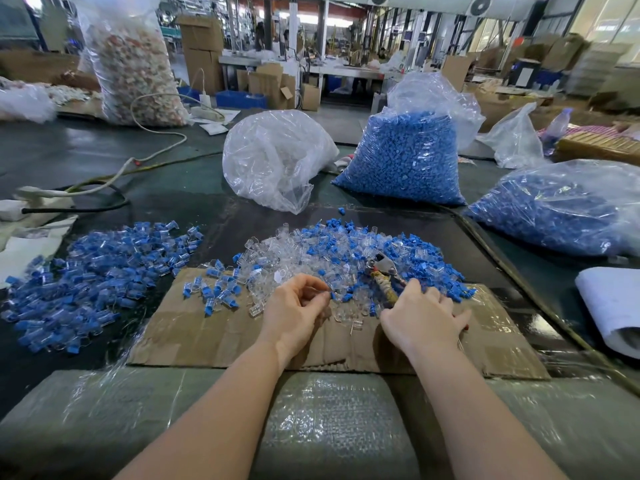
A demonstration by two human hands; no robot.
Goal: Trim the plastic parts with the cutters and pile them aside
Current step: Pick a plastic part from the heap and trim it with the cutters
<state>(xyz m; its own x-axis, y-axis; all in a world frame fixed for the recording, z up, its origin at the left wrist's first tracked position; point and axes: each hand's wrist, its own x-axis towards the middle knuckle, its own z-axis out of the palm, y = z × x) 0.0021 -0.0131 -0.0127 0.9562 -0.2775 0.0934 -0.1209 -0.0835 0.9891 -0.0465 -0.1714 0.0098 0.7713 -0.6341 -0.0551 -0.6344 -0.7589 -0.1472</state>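
- Blue and clear plastic parts (346,251) lay heaped across the far edge of a flattened cardboard sheet (214,334) on the dark counter (194,199), straight ahead of us.
- We saw the left hand (294,311) curled inward, its fingertips pinching a small blue piece (332,295) just above the cardboard at the near edge of that heap.
- The right hand (424,315) rested palm down on the cardboard, fingers relaxed and spread, grasping nothing that we could make out.
- The cutters (382,275) lay on the heap just beside the right hand, metal head pointing away from us, handle wrapped in worn tape and touching or nearly touching the hand's thumb side; we could not tell which.
- A second pile of assembled parts (100,275), blue inside clear shells, spread over the counter well to the left, with a smaller cluster (214,289) on the cardboard's left corner.
- Behind the heap stood a clear bag (277,157) of transparent pieces and a bag of blue parts (405,157); another bag of blue (561,209) lay to the right.
- A white roll (613,306) sat at the right edge, and pale cables (156,147) trailed over the counter on the left.
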